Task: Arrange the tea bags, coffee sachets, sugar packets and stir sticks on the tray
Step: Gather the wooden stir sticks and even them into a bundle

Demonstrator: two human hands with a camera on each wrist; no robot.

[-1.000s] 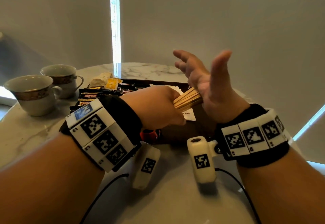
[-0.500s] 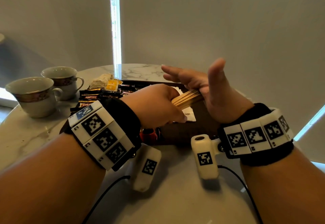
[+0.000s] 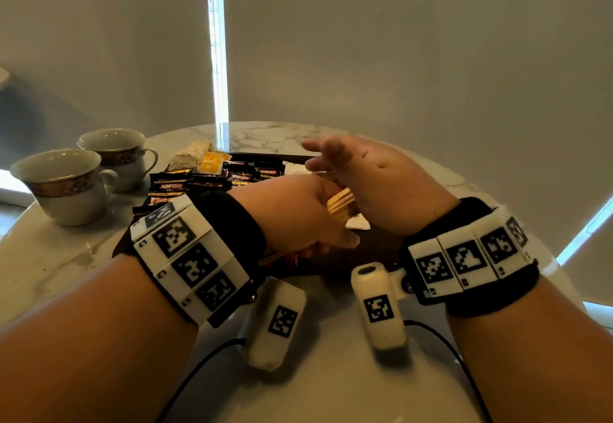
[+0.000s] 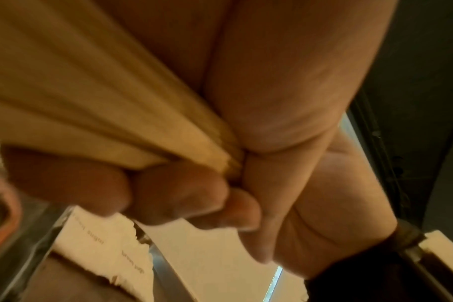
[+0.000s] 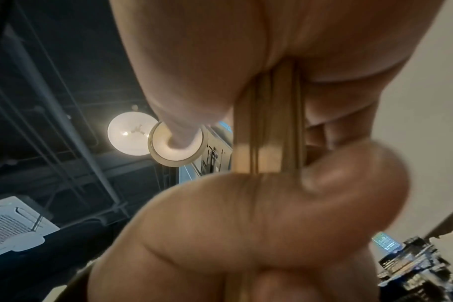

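Nearest the camera, both forearms reach out over the pale marble surface (image 3: 66, 256), each wrist strapped with a black band carrying white marker blocks. The left hand (image 3: 298, 213) is curled into a fist around a bundle of wooden stir sticks (image 3: 340, 203), whose far ends stick out to the right of the fist, above the dark tray (image 3: 371, 250). The right hand (image 3: 381, 187) stands against those ends with its palm turned toward the left hand, fingers (image 3: 318, 150) stretched out and apart, gripping nothing; the right wrist view shows the stick ends meeting the palm. A white sugar packet (image 3: 358, 224) lies on the tray just below the sticks, and the left wrist view shows more packets printed "sugar" under the fist. Farther back, black coffee sachets (image 3: 212, 178) lie spread over the tray's left part, with tea bags (image 3: 199, 157) at its far left corner. Two cups (image 3: 66, 183) stand on the surface left of the tray.
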